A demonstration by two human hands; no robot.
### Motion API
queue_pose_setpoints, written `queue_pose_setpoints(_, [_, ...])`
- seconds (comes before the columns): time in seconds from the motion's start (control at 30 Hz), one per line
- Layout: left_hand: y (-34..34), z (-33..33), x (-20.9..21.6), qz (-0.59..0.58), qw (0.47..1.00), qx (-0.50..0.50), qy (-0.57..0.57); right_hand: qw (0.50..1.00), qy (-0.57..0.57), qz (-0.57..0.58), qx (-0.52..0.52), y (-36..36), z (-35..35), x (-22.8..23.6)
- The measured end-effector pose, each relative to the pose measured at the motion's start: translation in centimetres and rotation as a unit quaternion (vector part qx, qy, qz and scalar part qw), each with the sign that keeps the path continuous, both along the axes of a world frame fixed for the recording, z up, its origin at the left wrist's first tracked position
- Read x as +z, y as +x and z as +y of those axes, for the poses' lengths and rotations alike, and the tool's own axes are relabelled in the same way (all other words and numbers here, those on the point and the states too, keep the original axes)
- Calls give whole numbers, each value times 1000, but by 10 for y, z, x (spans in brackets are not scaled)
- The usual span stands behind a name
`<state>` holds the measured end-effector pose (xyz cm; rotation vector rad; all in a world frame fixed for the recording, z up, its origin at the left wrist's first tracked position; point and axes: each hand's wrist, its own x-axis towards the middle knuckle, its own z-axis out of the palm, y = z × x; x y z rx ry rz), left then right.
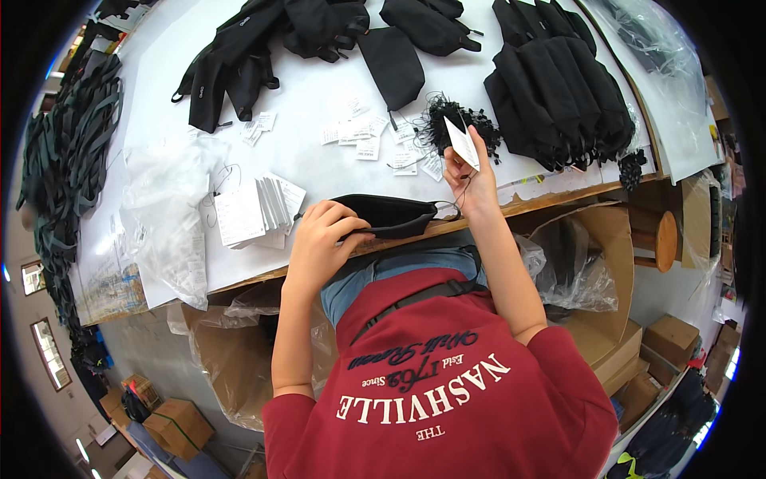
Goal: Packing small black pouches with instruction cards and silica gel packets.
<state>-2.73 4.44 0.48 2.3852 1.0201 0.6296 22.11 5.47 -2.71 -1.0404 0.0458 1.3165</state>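
My left hand [325, 231] is closed on the left end of a black fabric pouch [391, 211], whose mouth gapes at the table's front edge. Raised above the table, my right hand [471, 176] pinches a white hang tag [462, 144] between thumb and fingers. A thin dark cord [451, 209] runs from near that hand to the right end of the pouch. Just beyond the tag is a tangled heap of black cords [447, 120]. To the left of my left hand stands a stack of white tags [254, 211].
Black pouches lie in a pile [319, 24] at the back and a neat row [558, 96] at the right. Loose white labels [367, 132] are scattered mid-table. A clear plastic bag [163, 207] and dark straps [72, 136] lie left. Open cartons [614, 239] sit under the table edge.
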Motion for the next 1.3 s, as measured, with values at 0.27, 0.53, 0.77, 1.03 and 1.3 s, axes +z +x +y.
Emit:
queue_pose_setpoints(0.27, [2, 1, 2, 0, 1000, -6, -3, 991, 96, 56, 78, 9, -9, -25])
queue_pose_setpoints(0.53, [3, -3, 5, 21, 1000, -13, -6, 952, 88, -276, 97, -12, -10, 12])
queue_pose_setpoints(0.77, [8, -11, 2, -15, 999, 25, -29, 555, 277, -734, 276, -31, -23, 15])
queue_pose_setpoints(1.03, [3, -4, -5, 14, 999, 16, -48, 412, 287, -754, 424, -13, -29, 30])
queue_pose_setpoints(1.3, [25, 106, -27, -70, 982, 124, -122, 395, 313, -763, 405, -11, -41, 13])
